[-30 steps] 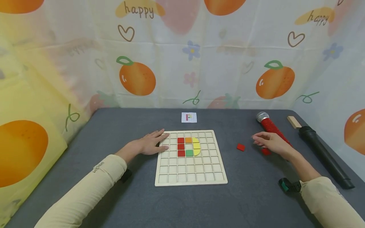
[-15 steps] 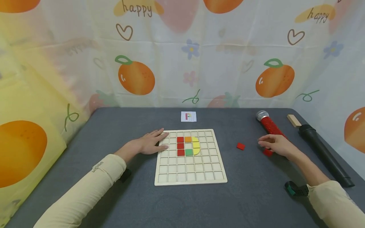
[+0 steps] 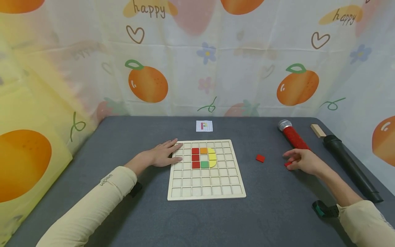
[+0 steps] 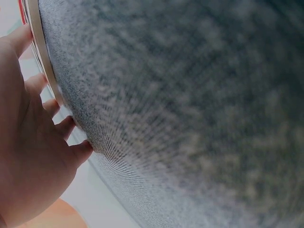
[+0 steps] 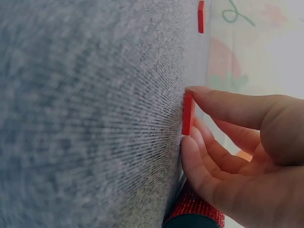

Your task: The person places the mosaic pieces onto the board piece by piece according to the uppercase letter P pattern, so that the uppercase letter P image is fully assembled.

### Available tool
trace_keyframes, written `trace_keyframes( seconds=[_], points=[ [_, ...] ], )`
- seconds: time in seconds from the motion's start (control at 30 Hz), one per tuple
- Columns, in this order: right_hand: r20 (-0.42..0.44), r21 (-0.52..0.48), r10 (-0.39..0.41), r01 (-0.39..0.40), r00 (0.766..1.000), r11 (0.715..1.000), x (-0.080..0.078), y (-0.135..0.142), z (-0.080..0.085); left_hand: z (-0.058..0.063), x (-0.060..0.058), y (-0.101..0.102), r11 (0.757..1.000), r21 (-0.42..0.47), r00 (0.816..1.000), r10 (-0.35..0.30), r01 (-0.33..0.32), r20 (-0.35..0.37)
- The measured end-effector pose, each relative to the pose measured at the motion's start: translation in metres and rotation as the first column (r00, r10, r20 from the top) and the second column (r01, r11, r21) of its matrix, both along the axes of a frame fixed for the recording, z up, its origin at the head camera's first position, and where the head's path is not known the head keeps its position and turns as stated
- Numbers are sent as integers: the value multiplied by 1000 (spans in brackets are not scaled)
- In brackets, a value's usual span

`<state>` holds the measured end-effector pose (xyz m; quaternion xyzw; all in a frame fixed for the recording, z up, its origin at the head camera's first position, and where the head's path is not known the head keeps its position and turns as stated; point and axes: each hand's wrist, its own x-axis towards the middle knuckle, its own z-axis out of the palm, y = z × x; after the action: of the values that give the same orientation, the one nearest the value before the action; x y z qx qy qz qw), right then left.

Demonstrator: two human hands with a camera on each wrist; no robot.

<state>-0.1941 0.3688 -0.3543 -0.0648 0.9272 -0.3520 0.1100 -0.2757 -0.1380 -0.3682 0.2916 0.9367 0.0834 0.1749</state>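
Observation:
A pale wooden grid board (image 3: pixel 206 192) lies on the table with several coloured tiles set in its squares: red tiles (image 3: pixel 195 157) in a column, an orange one (image 3: pixel 203 151), a green one (image 3: pixel 204 164) and yellow pieces (image 3: pixel 212 157), two with rounded corners. My left hand (image 3: pixel 162 154) rests with spread fingers on the board's left edge. To the right of the board, my right hand (image 3: pixel 305 161) pinches a square red tile (image 5: pixel 188 114) by opposite edges, thumb on one side and a finger on the other, at the table surface. Another red tile (image 3: pixel 260 158) lies flat between that hand and the board.
Behind the right hand lies a red glittery microphone (image 3: pixel 294 137) with a silver head. Farther right are a black tube (image 3: pixel 351 168) and a wooden block (image 3: pixel 318 131). A small printed grid card (image 3: pixel 204 126) sits behind the board. A patterned curtain (image 3: pixel 234 82) hangs past the table's far edge.
My right hand has moved right and slightly nearer, away from the loose red tile, and its fingers have come down around the other red tile. The left hand has stayed in place.

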Motion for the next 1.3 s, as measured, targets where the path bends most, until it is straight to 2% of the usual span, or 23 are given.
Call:
trace_keyframes(
  seconds=[0.37,0.53,0.83,1.0,1.17,1.23,1.3],
  points=[
    [-4,13,3,-3,1000,1000,1,-1,0,0,0,1,1000,-3,1000,-4,4,-4],
    [21,-1,-15,15,1000,1000,0,-3,2,1,0,1,1000,-8,1000,-3,3,2],
    [69,-69,-95,100,993,993,-5,-14,9,0,0,1,1000,-7,1000,3,-3,-1],
    [78,-159,-83,94,993,983,-7,-19,11,1,1,1,1000,-4,1000,6,-6,-2],
    [89,-320,-49,75,995,945,-8,-26,10,1,1,1,1000,-3,1000,8,-8,-2],
    [91,-358,-48,78,995,931,-8,-31,11,1,0,1,1000,-4,1000,8,-8,-3],
    [78,-363,-45,71,996,929,-9,-37,13,1,0,1,1000,-7,1000,11,-11,-4]
  ],
)
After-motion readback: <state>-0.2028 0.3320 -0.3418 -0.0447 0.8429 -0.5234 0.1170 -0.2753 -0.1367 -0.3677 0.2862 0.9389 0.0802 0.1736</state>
